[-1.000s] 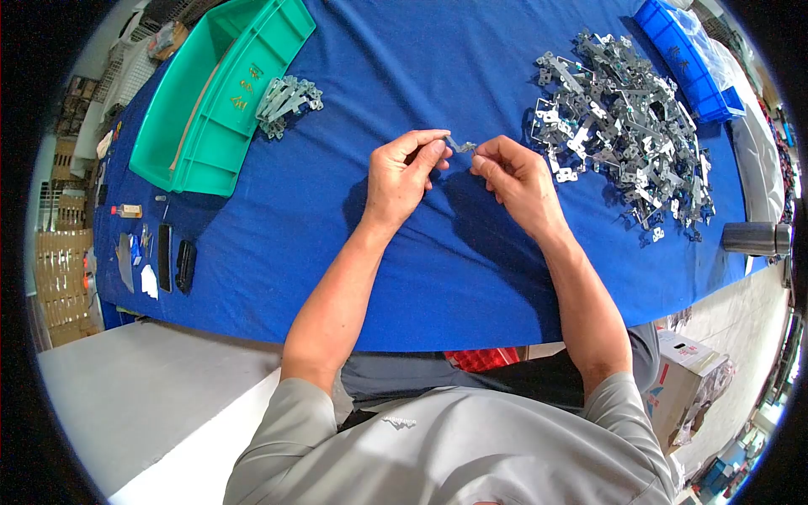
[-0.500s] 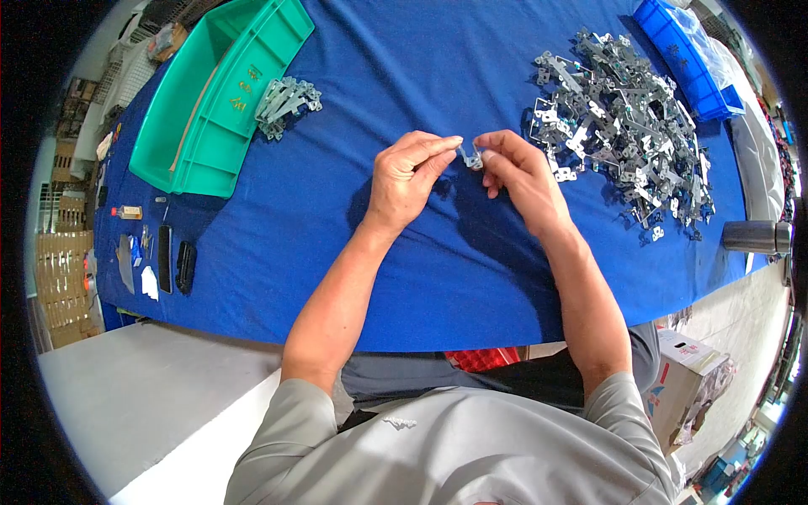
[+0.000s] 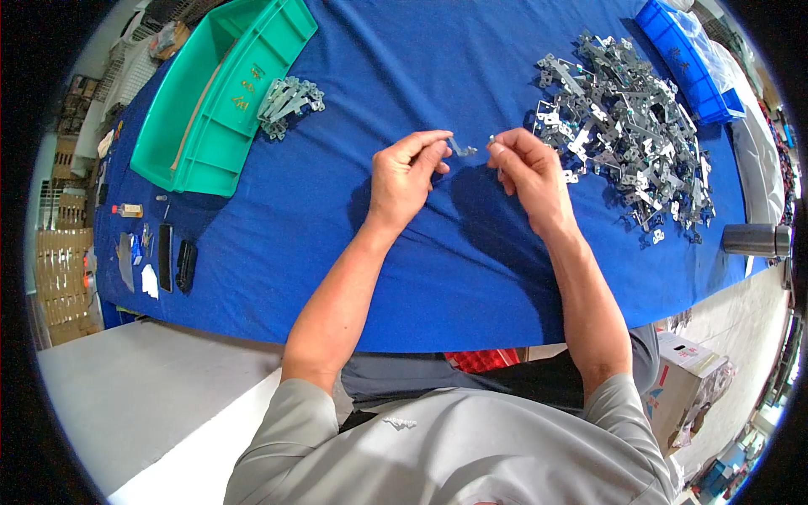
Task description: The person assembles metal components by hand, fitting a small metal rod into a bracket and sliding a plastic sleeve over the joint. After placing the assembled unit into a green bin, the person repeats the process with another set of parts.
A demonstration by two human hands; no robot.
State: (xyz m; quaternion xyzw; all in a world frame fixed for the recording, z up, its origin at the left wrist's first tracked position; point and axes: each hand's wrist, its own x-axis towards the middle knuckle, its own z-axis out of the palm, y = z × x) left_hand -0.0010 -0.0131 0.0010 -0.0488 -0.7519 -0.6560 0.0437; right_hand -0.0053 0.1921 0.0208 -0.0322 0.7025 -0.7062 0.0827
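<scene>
Above blue cloth (image 3: 438,252), left hand (image 3: 404,178) pinches a thin metal bracket (image 3: 461,149); right hand (image 3: 528,172) closed.

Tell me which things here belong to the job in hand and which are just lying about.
In hand: small silver metal bracket pinched by left hand; right hand; heap of silver brackets.
Lying about: green plastic bin; blue plastic bin; black flat items; grey metal cylinder.
</scene>
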